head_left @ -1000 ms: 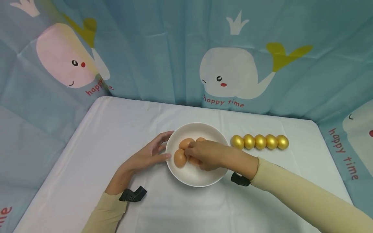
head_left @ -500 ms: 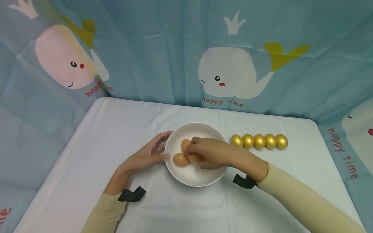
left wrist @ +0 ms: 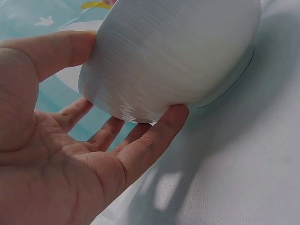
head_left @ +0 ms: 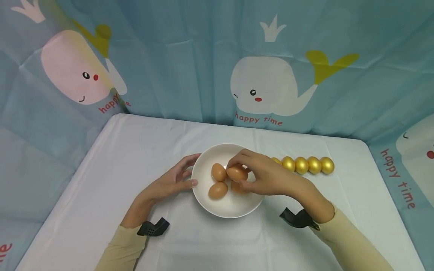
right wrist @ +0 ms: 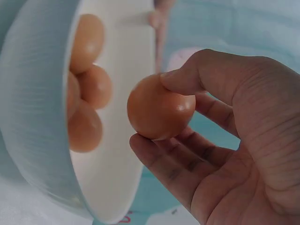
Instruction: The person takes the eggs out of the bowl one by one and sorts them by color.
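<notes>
brown egg [head_left: 237, 173], pinched by fingers of the right hand [head_left: 266, 174] above a bowl [head_left: 223, 210] that spread fingers of the left hand [head_left: 172, 181] touch at nine o'clock, may strike other eggs [head_left: 218, 191] if its smooth shell slips.

brown eggs [right wrist: 159, 108]: 5 | gold balls [head_left: 301, 165]: 5 | white bowl [head_left: 228, 210]: 1 | whale prints [head_left: 271, 84]: 3

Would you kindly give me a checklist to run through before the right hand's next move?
1. Grip on held egg: ok, right hand pinches it between thumb and fingers.
2. Steadying of bowl: ok, left hand holds its side.
3. Availability of left hand: not ok, occupied at the bowl.
4. Other eggs inside bowl: ok, four show.
5. Clearance of right hand from golden balls: cannot tell, it overlaps one in the head view.
</notes>
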### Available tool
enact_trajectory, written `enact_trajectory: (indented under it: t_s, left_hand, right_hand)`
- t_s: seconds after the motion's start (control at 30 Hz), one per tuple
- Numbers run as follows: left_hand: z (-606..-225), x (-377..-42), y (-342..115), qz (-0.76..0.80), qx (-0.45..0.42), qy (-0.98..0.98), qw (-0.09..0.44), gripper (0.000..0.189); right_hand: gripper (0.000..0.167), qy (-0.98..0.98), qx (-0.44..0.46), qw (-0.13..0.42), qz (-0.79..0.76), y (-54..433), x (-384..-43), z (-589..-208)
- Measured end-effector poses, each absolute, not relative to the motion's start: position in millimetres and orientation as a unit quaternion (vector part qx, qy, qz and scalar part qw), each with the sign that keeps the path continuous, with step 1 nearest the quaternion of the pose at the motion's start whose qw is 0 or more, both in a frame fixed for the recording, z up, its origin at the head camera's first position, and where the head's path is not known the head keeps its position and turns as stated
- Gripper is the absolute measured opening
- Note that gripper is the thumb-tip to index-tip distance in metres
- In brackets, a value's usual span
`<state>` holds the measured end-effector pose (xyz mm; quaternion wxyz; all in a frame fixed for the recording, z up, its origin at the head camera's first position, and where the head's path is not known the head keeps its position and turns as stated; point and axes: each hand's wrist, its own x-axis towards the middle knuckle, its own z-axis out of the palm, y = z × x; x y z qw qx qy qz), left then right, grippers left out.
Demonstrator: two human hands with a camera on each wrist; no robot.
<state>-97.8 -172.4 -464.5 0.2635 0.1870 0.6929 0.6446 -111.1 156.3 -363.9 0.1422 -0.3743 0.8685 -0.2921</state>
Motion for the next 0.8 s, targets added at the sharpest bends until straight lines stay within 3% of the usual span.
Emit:
enact_trajectory:
  t_s: [0.33, 0.8]
  left_hand:
    - [-463, -98, -170, 0.645, 0.181, 0.695, 0.261, 0.078]
    - [-462, -97, -169, 0.649, 0.173, 0.693, 0.263, 0.079]
  right_hand:
    - [0.047, 0.861, -0.328, 0.079, -0.381, 182, -107, -361]
    - [0.041, 0.890, -0.206, -0.002, -0.406, 224, -86, -387]
